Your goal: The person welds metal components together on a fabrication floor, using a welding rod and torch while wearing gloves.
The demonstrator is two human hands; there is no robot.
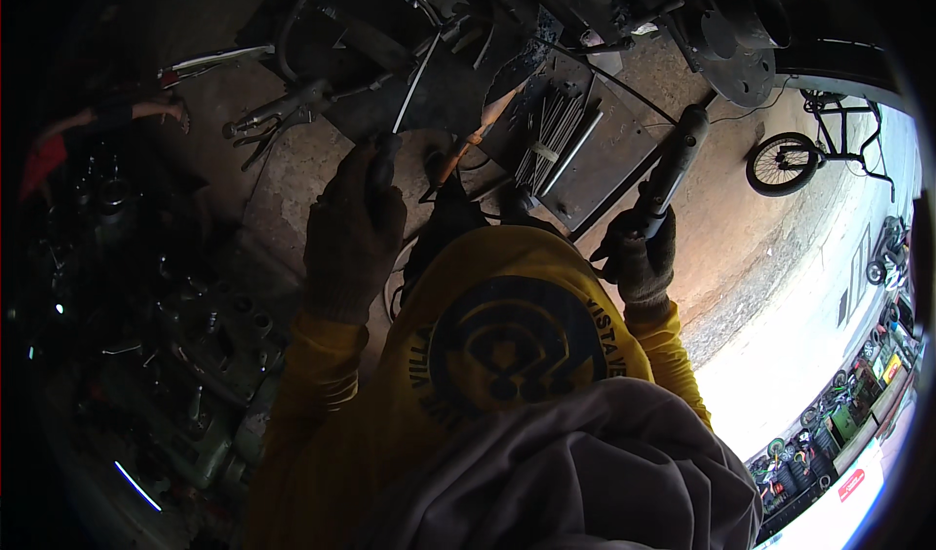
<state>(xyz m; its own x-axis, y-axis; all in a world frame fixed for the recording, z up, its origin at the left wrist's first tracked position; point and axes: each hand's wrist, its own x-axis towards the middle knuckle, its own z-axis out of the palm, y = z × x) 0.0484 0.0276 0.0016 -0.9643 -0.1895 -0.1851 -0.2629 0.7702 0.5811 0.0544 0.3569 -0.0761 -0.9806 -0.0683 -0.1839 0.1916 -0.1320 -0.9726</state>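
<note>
My left hand, in a dark work glove, is closed round a dark-handled tool. From its handle a thin straight rod points up toward dark metal parts; whether its tip touches them, I cannot tell. Gloved as well, my right hand grips the lower end of a grey cylindrical metal piece, which tilts up and to the right. Between my hands a bundle of thin rods lies on a flat metal plate, beside a brighter tube.
Locking pliers and scrap metal crowd the far side. A round metal flange stands far right, near a small bicycle on the floor. Dark machinery fills the left. Another person's red sleeve shows at far left.
</note>
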